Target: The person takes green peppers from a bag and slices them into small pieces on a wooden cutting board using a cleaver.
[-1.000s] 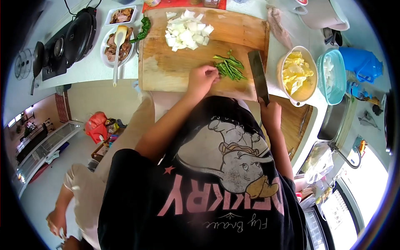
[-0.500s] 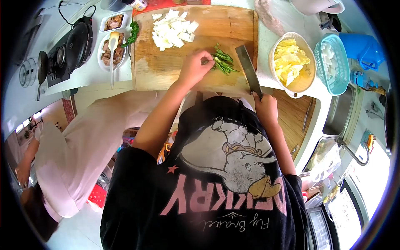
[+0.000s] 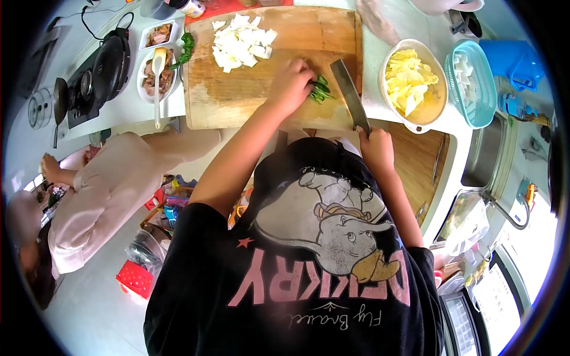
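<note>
My left hand (image 3: 290, 88) has its fingers curled over the green peppers (image 3: 321, 89), which look cut into long pieces and lie on the wooden cutting board (image 3: 237, 104). The fingers hide part of the bunch. In my right hand (image 3: 378, 148) is the handle of a cleaver (image 3: 350, 94). Its blade slants across the right side of the board, a little apart from the peppers. Farther back on the same board lies a heap of white chopped vegetable pieces (image 3: 240, 43).
Right of the board stand a colander of yellow leaves (image 3: 442, 98) and a turquoise basket (image 3: 484, 98). On the left are a dish of meat with a spoon (image 3: 158, 77), whole green peppers (image 3: 187, 47) and a black electric pan (image 3: 111, 68). Another person (image 3: 113, 193) is nearby at left.
My left hand has moved right and closed over the peppers, turning from a raised pinch to curled fingers. The cleaver has barely moved. The other person at left has shifted position.
</note>
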Motion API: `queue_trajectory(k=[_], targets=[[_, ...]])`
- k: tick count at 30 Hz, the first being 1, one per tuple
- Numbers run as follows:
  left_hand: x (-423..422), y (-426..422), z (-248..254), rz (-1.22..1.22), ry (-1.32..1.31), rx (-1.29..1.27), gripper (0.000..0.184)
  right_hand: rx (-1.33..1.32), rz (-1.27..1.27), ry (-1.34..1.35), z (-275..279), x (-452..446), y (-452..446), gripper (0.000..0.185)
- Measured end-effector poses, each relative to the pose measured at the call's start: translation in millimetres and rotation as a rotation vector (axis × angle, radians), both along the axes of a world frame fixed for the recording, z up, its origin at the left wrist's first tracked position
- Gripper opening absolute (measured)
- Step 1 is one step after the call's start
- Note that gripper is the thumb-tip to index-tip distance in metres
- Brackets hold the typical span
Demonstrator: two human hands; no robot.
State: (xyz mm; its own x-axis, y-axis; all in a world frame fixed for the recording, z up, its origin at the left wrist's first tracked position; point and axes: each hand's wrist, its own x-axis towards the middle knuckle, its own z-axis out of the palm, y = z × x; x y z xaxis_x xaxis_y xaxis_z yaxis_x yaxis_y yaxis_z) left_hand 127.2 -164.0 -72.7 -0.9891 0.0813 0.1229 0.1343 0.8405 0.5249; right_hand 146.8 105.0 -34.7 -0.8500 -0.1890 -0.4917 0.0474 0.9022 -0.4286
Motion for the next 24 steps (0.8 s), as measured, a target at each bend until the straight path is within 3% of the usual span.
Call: queue_trajectory(k=[3, 6, 9, 12, 18, 24], targets=[[-5.0, -1.1, 3.0, 0.015, 0.021, 0.074, 0.011, -0.001, -0.009, 0.005, -1.8, 0.4, 0.2, 0.041], [-2.8, -1.6, 16.9, 0.163, -0.269, 0.397, 0.011, 0.009, -0.009, 0.001, -1.9, 1.7, -0.9, 0.041], [6.9, -3.2, 16.4, 0.297, -0.362, 0.822, 0.017, 0.005, 0.009, 0.017, -1.2, 1.2, -1.4, 0.040], [17.5, -8.0, 21.7, 0.291, -0.401, 1.051, 0.025, -0.016, -0.011, 0.014, 3.3, 0.7, -1.6, 0.040], [43.3, -13.1, 38.7, 0.432, -0.481, 1.154, 0.026, -0.014, 0.021, 0.034, 4.4, -1.7, -0.9, 0.039], [89.1, -8.9, 19.8, 0.938, -0.500, 1.215, 0.023, -0.011, 0.042, 0.068, 3.9, -1.1, -0.8, 0.035]])
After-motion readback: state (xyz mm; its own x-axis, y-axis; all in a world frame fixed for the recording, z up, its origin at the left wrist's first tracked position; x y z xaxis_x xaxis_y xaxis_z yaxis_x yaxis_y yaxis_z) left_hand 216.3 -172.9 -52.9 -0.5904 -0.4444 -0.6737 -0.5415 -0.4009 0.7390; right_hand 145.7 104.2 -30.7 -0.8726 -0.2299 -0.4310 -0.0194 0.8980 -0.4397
